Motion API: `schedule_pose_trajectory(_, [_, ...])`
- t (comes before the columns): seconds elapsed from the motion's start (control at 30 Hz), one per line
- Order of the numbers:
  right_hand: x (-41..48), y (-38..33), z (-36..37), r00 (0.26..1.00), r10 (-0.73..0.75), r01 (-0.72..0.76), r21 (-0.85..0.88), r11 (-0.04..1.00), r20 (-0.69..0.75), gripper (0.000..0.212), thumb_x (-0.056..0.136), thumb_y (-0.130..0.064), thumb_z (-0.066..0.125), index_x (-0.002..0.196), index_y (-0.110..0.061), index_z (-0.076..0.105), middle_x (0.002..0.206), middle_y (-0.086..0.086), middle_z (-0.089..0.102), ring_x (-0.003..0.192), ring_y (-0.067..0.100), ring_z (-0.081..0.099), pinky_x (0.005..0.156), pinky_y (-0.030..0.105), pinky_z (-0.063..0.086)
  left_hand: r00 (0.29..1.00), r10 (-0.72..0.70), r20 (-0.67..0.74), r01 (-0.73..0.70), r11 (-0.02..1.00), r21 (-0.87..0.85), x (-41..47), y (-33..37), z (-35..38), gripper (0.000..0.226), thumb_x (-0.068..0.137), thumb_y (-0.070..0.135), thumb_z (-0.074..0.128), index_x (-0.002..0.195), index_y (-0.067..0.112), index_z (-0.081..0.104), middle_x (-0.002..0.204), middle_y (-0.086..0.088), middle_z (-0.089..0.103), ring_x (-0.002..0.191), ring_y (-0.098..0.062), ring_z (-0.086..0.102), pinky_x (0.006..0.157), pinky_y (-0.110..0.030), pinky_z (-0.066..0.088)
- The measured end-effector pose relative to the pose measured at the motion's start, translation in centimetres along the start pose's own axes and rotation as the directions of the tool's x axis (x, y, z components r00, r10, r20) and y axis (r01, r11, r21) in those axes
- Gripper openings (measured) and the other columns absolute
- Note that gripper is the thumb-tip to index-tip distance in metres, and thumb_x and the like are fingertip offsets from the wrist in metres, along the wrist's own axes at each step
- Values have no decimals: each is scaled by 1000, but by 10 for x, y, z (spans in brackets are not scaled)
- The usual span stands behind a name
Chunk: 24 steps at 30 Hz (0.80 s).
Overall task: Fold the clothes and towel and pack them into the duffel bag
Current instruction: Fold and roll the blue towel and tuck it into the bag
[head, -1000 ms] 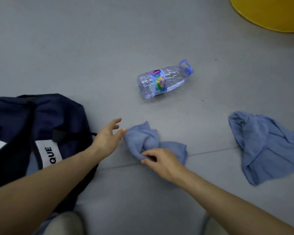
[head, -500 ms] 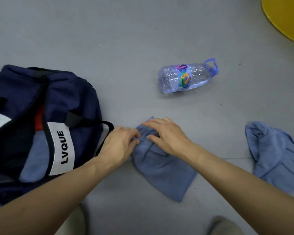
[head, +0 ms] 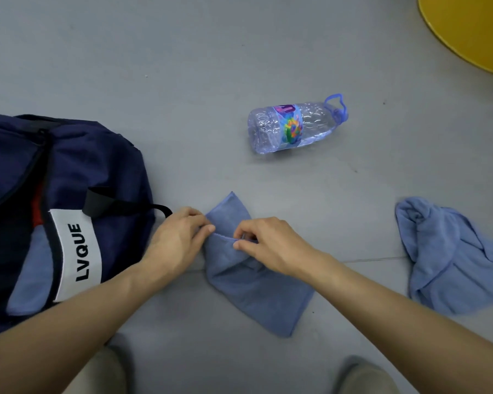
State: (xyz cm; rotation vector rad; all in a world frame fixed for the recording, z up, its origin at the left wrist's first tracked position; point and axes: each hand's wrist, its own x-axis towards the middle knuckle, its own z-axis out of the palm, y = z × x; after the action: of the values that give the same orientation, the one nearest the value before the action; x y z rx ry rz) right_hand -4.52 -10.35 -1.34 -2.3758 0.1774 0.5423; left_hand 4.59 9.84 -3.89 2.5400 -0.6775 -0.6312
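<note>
Far left: navy duffel bag (head: pixel 97 172) on the grey floor (head: pixel 182 66), unzipped, opening facing up and cut off by the left edge. Inside it a flat piece of light blue fabric (head: pixel 32 268) lies along the near side, w/ a bit of something red (head: pixel 37 206) showing farther in; the rest of the interior is too dark to tell. White label (head: pixel 79 251) reading LVQUE runs across the bag's side, and a black strap (head: pixel 120 206) loops out to the right, ending just beside the left hand (head: pixel 180 240). That hand comes in from the near-left, forearm bare, palm down, fingers curled, thumb and forefinger nipping the left end of a fold in the blue towel (head: pixel 254 291). The towel lies on the floor at centre, just right of the bag, not touching it; one corner points far, the larger part spreads near-right. Right hand (head: pixel 271 245) comes from the near-right, knuckles up, thumb and index pinching the same fold edge. The two hands are close together but apart. Farther off, centre-right, a clear plastic water bottle (head: pixel 293 127) lies on its side, colourful wrap round the middle, blue cap and carry loop pointing right; can't tell if there's liquid in it. Right side: crumpled blue cloth (head: pixel 450 260) in a heap, well apart from the towel. Far right corner: part of a yellow disc (head: pixel 473 32).
</note>
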Motion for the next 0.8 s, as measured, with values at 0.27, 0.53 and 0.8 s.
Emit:
schedule_pose_trajectory(0.27, [-11,-2,7,997,27,-33,84,996,69,15,96,-42,57,95,-30,67,75,-14,60,74,8,56,72,28,47,945,-294,146,327,802,-500,24,6,9,20,98,16,59,95,34,67,94,6,72,82,-19,66,77,-37,56])
schedule_pose_trajectory(0.53, [-13,5,5,987,152,-132,295,946,-46,17,98,-42,52,107,-35,64,90,-13,66,85,11,66,87,36,53,916,-269,298,401,639,-656,18,35,5,16,95,10,67,106,21,71,99,-6,77,97,-23,72,89,-35,56])
schedule_pose_trajectory(0.8, [-2,4,2,948,313,-223,568,792,-64,40,96,-50,55,133,-34,54,96,-7,68,74,13,73,84,41,60,882,-173,439,451,582,-677,14,58,-3,16,92,12,69,108,8,68,108,-20,72,87,-23,69,72,-30,53])
